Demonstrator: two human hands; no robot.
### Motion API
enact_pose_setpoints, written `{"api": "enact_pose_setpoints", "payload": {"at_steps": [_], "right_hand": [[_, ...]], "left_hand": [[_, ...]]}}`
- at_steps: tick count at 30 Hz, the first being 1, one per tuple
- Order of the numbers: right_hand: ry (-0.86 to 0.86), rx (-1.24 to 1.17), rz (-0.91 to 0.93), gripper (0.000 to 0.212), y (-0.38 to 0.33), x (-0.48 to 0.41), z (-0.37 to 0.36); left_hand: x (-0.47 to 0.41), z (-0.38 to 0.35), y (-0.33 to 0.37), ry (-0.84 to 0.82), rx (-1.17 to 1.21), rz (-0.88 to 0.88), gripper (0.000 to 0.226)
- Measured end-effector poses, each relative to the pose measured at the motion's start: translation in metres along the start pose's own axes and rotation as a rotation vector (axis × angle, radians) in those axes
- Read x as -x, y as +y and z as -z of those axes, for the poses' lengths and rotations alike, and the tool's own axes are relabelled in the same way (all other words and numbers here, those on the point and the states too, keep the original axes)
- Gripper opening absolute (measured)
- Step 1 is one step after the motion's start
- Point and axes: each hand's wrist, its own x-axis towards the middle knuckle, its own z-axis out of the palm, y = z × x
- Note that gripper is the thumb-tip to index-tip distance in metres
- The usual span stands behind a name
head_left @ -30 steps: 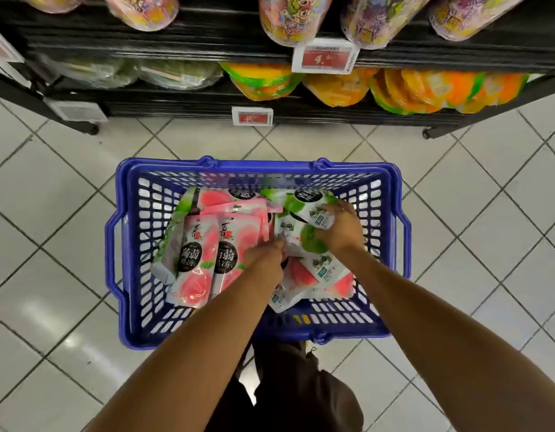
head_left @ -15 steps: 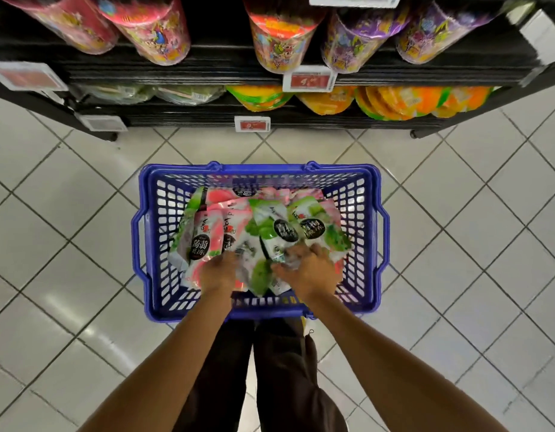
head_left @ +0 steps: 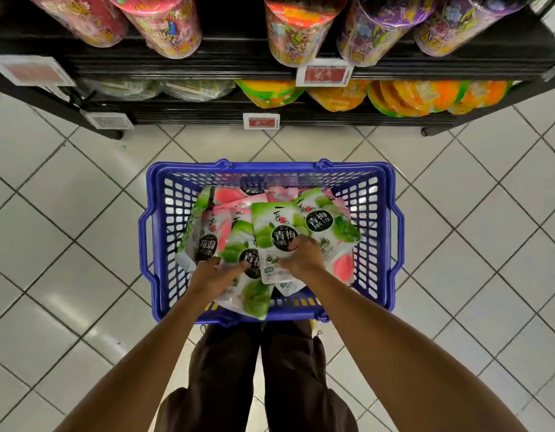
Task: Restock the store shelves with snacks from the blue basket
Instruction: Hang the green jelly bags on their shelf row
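Blue basket [head_left: 159, 244], slotted plastic, set on the tiled floor [head_left: 82, 244] before a black shelf unit [head_left: 226, 68]; contents: flat snack pouches, green and pink, heaped loosely. One green pouch [head_left: 271, 219] is held at the middle of the heap, gripped near its lower edge by the right hand [head_left: 301, 258], fingers curled over its face. A second green pouch [head_left: 254, 296], overlapping the near rim, is gripped by the left hand [head_left: 212, 274]. A third green pouch [head_left: 329, 219] is leant toward the right wall; pink pouches [head_left: 227, 226] are seen beneath. Upper shelf: patterned tubs [head_left: 167, 23] in a row. Lower shelf: orange and yellow packs [head_left: 425, 96], clear packs [head_left: 163, 88] at the left. Price tags [head_left: 261, 121] are fixed to the shelf edges
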Motion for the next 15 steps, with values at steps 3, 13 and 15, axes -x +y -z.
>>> {"api": "enact_pose_setpoints", "payload": {"at_steps": [3, 13, 15], "right_hand": [[0.041, 0.026, -0.095, 0.100, 0.004, -0.004, -0.001], [-0.219, -0.267, -0.187, 0.094, 0.031, -0.006, 0.000], [-0.234, -0.462, -0.191, 0.088, 0.036, 0.002, 0.001]], "left_hand": [[-0.008, -0.009, 0.004, -0.130, -0.133, 0.017, 0.064], [0.002, -0.015, -0.012, -0.035, 0.240, -0.005, 0.021], [0.013, -0.010, -0.013, -0.033, 0.276, -0.045, 0.023]]}}
